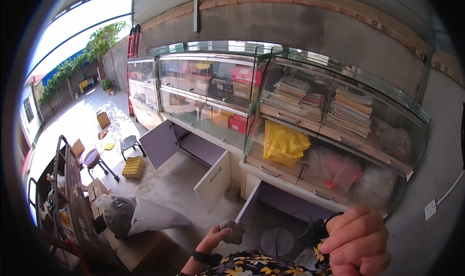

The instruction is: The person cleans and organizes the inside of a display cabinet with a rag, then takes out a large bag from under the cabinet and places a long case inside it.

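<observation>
My left hand [210,238] is closed around a crumpled grey cloth [232,232], low in the middle of the view. Raised close to the camera at the lower right, my right hand [358,241] has its fingers curled in, and nothing shows in it. Behind that hand stands a glass display cabinet [290,127] with sliding panes. Below the glass, an open cabinet door [249,203] stands just beyond the cloth. The lower compartment [287,214] beside that door is dark and partly hidden by my right wrist.
Two more lower doors, one purple inside [160,143] and one pale [214,179], swing out over the floor. A stuffed plastic bag [118,212] rests by a cardboard box [141,245]. Egg trays [133,167], a stool [130,143] and a metal rack [69,203] are leftward.
</observation>
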A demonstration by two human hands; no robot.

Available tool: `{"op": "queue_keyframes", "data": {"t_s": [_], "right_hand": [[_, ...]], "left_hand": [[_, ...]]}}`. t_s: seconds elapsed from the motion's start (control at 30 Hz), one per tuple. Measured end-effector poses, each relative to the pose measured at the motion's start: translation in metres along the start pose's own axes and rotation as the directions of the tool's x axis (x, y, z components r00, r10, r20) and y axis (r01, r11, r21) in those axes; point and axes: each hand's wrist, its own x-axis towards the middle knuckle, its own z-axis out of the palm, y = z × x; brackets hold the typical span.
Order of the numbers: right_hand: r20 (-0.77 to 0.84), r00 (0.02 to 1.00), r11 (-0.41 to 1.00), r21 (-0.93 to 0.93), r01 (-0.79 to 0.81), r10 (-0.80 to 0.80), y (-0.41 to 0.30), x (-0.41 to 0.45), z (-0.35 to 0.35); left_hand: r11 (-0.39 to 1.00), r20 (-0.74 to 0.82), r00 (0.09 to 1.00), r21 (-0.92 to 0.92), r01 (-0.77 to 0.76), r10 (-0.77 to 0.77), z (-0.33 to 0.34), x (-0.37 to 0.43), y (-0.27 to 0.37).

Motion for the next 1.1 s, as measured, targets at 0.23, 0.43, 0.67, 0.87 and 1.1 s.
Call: {"op": "queue_keyframes", "data": {"t_s": [0.23, 0.43, 0.67, 0.87, 1.1], "right_hand": [[0.089, 0.991, 0.947, 0.296, -0.124, 0.101, 0.014, 0.023, 0.014], [0.498, 0.864, 0.743, 0.604, -0.290, -0.068, 0.031, 0.010, 0.096], [0.836, 0.540, 0.721, 0.315, -0.617, 0.097, 0.021, -0.066, 0.109], [0.697, 0.266, 0.257, 0.120, -0.959, 0.666, 0.054, -0.209, 0.088], [0.488, 0.185, 0.281, -0.132, -0.951, 0.853, 0.042, -0.291, 0.087]], "left_hand": [[0.996, 0.004, 1.000, 0.079, -0.029, 0.029, 0.017, 0.021, 0.004], [0.998, -0.122, 0.992, 0.060, 0.001, 0.006, -0.010, 0.002, -0.013], [0.995, -0.069, 0.997, 0.091, -0.037, 0.043, -0.002, -0.009, -0.014], [0.990, -0.043, 0.994, 0.104, -0.095, 0.100, 0.008, -0.029, -0.003], [0.996, -0.022, 0.997, 0.047, -0.073, 0.074, 0.027, -0.027, 0.017]]}}
